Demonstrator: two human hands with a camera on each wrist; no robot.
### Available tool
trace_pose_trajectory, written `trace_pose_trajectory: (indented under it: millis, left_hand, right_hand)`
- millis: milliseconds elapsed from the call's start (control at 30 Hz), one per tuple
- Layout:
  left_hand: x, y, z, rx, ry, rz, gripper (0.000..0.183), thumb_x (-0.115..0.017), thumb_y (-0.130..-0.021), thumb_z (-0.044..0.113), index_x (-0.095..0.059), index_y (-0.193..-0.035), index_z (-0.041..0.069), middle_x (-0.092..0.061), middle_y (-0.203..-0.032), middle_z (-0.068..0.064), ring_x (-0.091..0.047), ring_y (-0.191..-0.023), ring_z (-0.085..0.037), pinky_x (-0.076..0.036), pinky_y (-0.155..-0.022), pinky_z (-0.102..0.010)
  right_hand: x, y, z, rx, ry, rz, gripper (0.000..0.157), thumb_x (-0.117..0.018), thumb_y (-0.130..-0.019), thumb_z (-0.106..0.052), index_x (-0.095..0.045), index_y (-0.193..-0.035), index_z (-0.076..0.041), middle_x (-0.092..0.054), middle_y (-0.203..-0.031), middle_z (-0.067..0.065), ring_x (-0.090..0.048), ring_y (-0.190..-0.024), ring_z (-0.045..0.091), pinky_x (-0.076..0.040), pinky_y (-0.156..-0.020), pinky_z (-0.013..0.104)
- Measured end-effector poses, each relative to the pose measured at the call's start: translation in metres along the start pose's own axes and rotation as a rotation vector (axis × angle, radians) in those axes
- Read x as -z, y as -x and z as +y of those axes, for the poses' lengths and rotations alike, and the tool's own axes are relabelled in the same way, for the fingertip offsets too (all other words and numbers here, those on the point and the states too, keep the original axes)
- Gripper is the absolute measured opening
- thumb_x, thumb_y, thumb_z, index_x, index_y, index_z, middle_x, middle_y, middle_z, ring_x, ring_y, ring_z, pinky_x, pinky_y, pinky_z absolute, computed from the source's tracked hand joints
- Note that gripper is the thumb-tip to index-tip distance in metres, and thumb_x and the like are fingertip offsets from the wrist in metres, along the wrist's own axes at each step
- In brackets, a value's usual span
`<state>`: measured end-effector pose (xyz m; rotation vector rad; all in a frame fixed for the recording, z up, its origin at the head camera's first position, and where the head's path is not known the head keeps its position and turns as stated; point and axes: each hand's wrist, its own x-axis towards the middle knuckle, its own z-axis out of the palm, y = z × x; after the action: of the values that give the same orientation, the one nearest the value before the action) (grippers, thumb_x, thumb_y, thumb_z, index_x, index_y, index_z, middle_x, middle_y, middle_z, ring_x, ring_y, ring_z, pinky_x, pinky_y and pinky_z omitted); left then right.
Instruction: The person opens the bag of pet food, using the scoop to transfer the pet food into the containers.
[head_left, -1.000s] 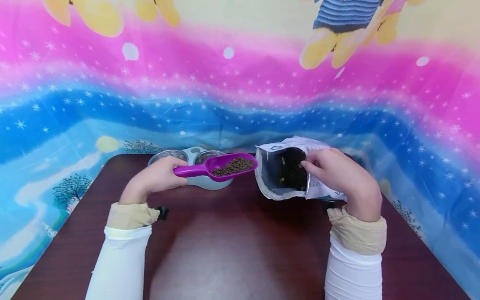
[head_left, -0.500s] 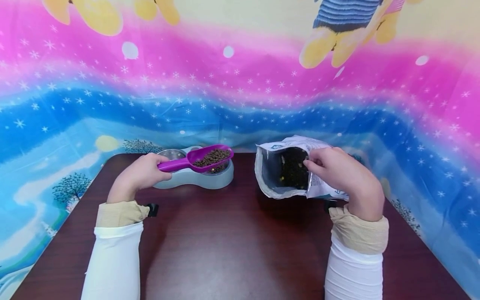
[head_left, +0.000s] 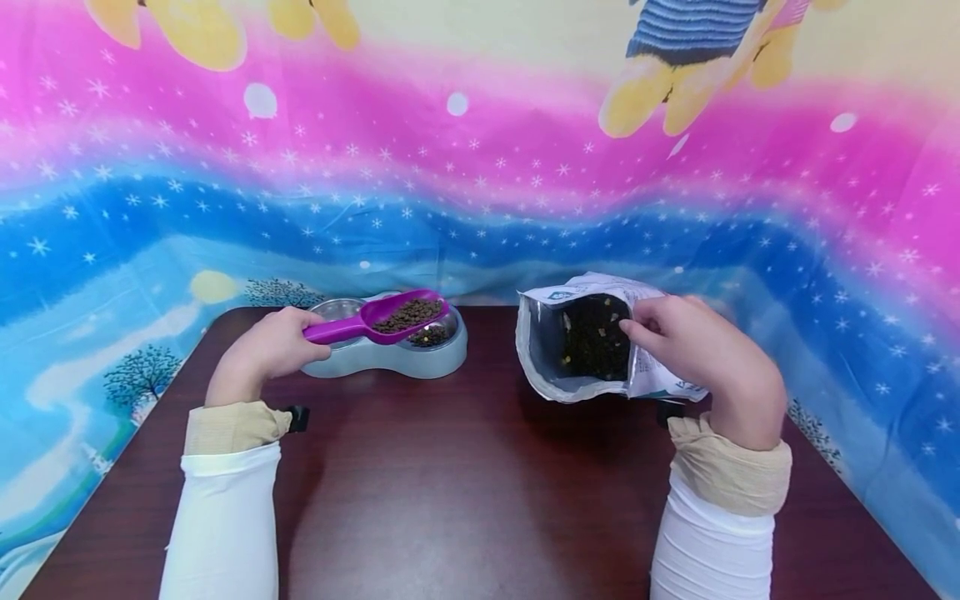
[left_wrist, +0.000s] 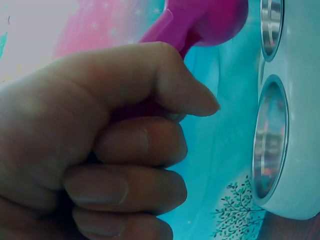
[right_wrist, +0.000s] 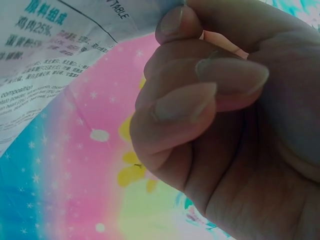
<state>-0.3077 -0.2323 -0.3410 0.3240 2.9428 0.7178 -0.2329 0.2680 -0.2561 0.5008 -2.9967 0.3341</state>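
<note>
Purple scoop [head_left: 367,323], heaped with kibble [head_left: 412,316], has swung from beside the bag [head_left: 651,375] to eleven o'clock, left hand's [head_left: 270,343] fingers wrapped around its handle; right hand's [head_left: 697,346] fingers pinch the bag at one o'clock. Below the scoop sits the double bowl [head_left: 390,360].

Left grip [head_left: 272,345] curled, right grip [head_left: 693,348] pinching

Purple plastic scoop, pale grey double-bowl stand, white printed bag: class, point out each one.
Purple plastic scoop [head_left: 367,322]: head view, where handle meets pan.
Pale grey double-bowl stand [head_left: 390,357]: head view, front wall.
White printed bag [head_left: 543,337]: head view, silvery inner wall.
</note>
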Motion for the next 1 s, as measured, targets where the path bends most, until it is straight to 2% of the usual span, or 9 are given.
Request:
trace_pose_trajectory:
  millis: [267,567,767,1000]
  left_hand:
    - [-0.004,-0.004,0.003,0.039,-0.054,0.010,0.039,-0.077,-0.091,0.026,-0.074,-0.117,-0.003,-0.075,-0.092,-0.016,-0.059,-0.074,-0.024,-0.045,-0.063,-0.033]
    - [-0.009,-0.008,0.012,0.055,-0.036,0.023,0.044,-0.076,-0.094,0.030,-0.074,-0.119,-0.006,-0.076,-0.090,-0.017,-0.058,-0.071,-0.023,-0.045,-0.061,-0.032]
    - [-0.015,-0.012,0.020,0.044,-0.059,0.091,0.035,-0.074,-0.094,0.028,-0.077,-0.112,-0.001,-0.073,-0.083,-0.013,-0.056,-0.068,-0.022,-0.043,-0.060,-0.033]
    - [-0.019,-0.014,0.031,0.050,-0.137,0.195,0.035,-0.077,-0.092,0.029,-0.078,-0.116,0.005,-0.078,-0.100,-0.019,-0.063,-0.077,-0.029,-0.050,-0.062,-0.041]
  right_hand:
    - [-0.001,-0.001,-0.001,-0.007,0.004,-0.008,0.029,-0.062,-0.110,-0.023,-0.064,-0.083,-0.011,-0.049,-0.069,0.000,-0.048,-0.065,0.016,-0.042,-0.068,0.034]
    - [-0.001,-0.002,-0.004,-0.010,-0.008,-0.014,0.028,-0.062,-0.110,-0.023,-0.063,-0.084,-0.011,-0.049,-0.070,0.001,-0.048,-0.065,0.016,-0.044,-0.068,0.034]
    - [-0.001,-0.002,-0.004,0.000,-0.009,-0.009,0.028,-0.062,-0.109,-0.022,-0.063,-0.084,-0.012,-0.049,-0.070,0.001,-0.048,-0.064,0.016,-0.043,-0.068,0.034]
    - [-0.002,-0.003,-0.004,0.003,-0.004,-0.006,0.028,-0.062,-0.109,-0.021,-0.063,-0.082,-0.012,-0.049,-0.069,0.000,-0.048,-0.064,0.016,-0.043,-0.068,0.034]
